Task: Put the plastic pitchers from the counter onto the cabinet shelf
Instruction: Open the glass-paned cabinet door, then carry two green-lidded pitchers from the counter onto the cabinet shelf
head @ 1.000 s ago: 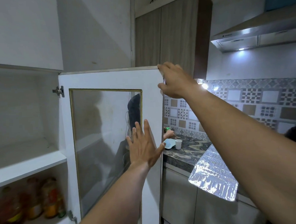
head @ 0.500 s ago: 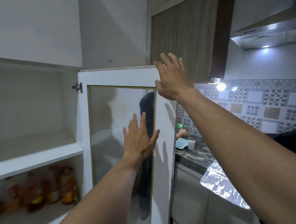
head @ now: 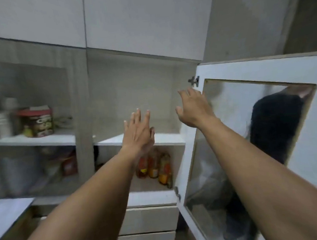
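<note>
The white cabinet stands with its glass door [head: 260,118] swung wide to the right. Its upper shelf [head: 166,138] is bare. My left hand [head: 139,132] is raised in front of that shelf's edge, fingers spread, holding nothing. My right hand [head: 193,107] hovers higher, near the door's hinge [head: 194,80], also open and not touching the door. No plastic pitcher and no counter are in view.
Several bottles [head: 154,166] stand on the lower shelf. Left of a wooden divider [head: 81,105], another shelf holds a red-lidded tin [head: 37,122] and stacked white cups [head: 1,122]. White drawers [head: 150,219] sit below the cabinet.
My view has swung left from the door to the cabinet interior. Both hands have come off the door and now hang free in front of the open shelf.
</note>
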Action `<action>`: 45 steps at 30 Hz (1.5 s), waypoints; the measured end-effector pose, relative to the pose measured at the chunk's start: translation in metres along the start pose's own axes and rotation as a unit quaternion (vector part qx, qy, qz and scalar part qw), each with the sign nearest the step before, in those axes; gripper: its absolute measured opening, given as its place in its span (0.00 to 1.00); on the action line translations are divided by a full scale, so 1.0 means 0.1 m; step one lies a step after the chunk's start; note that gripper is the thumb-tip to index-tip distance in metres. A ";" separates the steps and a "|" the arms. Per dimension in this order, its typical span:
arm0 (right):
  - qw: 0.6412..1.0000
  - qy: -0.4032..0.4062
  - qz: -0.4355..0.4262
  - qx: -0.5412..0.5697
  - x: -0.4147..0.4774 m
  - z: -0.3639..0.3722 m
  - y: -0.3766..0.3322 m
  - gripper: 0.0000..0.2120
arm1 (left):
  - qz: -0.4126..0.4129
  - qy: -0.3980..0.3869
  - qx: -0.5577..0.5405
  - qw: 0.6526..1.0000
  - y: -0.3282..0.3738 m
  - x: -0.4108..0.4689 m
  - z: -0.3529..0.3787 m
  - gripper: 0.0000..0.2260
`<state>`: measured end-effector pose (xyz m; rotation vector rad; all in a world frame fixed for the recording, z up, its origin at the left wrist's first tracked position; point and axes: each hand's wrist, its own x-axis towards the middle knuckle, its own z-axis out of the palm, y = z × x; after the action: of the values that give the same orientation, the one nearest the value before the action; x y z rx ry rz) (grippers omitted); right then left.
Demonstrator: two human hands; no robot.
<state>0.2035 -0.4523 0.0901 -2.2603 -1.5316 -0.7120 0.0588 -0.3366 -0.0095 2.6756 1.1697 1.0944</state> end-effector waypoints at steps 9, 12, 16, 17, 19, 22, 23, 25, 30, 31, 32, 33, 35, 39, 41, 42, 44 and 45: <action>0.982 -0.053 -0.101 0.153 0.57 0.80 -1.96 0.33 | -0.153 0.010 0.095 0.984 -2.04 -0.40 -0.83 0.29; 0.971 -0.066 -0.133 0.186 0.67 0.96 -2.63 0.33 | -0.183 0.014 0.121 0.976 -2.56 -0.58 -1.13 0.28; 0.953 -0.086 -0.176 0.229 0.69 1.15 -3.64 0.33 | -0.234 0.022 0.167 0.957 -3.33 -0.90 -1.53 0.28; 0.948 -0.091 -0.186 0.241 0.69 1.19 -3.89 0.33 | -0.248 0.022 0.179 0.952 -3.51 -0.99 -1.62 0.28; 0.939 -0.098 -0.203 0.259 0.68 1.28 -4.34 0.32 | -0.272 0.014 0.200 0.941 -3.85 -1.19 -1.79 0.27; 0.926 -0.112 -0.232 0.277 0.66 1.41 -4.93 0.32 | -0.306 0.015 0.213 0.928 -4.31 -1.46 -2.00 0.26; 0.920 -0.119 -0.243 0.285 0.65 1.46 -5.13 0.32 | -0.320 0.015 0.218 0.922 -4.46 -1.55 -2.06 0.26; 0.909 -0.135 -0.264 0.293 0.63 1.58 -5.48 0.33 | -0.348 0.016 0.222 0.911 -4.72 -1.72 -2.15 0.26; 0.883 -0.177 -0.310 0.303 0.58 1.93 -6.30 0.33 | -0.414 0.038 0.220 0.882 -5.34 -2.06 -2.21 0.25; 0.878 -0.185 -0.318 0.305 0.58 2.04 -6.46 0.33 | -0.427 0.042 0.215 0.877 -5.47 -2.11 -2.19 0.25; 0.873 -0.192 -0.326 0.307 0.59 2.15 -6.62 0.33 | -0.438 0.045 0.212 0.872 -5.60 -2.16 -2.17 0.25; 0.868 -0.199 -0.334 0.308 0.60 2.26 -6.78 0.33 | -0.449 0.046 0.211 0.867 -5.73 -2.20 -2.13 0.25; 0.857 -0.216 -0.350 0.311 0.63 2.51 -7.07 0.32 | -0.471 0.045 0.208 0.856 -5.99 -2.26 -2.03 0.25; 0.835 -0.247 -0.374 0.320 0.70 3.05 -7.58 0.32 | -0.513 0.048 0.201 0.833 -6.49 -2.33 -1.80 0.26; 0.823 -0.270 -0.383 0.321 0.78 3.36 -7.84 0.31 | -0.543 0.051 0.187 0.817 -6.76 -2.32 -1.64 0.25; 0.819 -0.281 -0.387 0.318 0.79 3.49 -7.92 0.31 | -0.558 0.053 0.179 0.808 -6.86 -2.33 -1.57 0.25; 0.811 -0.297 -0.398 0.310 0.84 3.79 -8.12 0.30 | -0.584 0.062 0.170 0.792 -7.08 -2.34 -1.41 0.25; 0.808 -0.302 -0.401 0.308 0.85 3.89 -8.18 0.30 | -0.591 0.072 0.164 0.786 -7.14 -2.35 -1.33 0.26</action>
<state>-0.4419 0.1220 -0.1954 -1.3240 -2.5696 0.4068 -0.5873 -0.0093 -0.2506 1.3082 2.6223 0.8208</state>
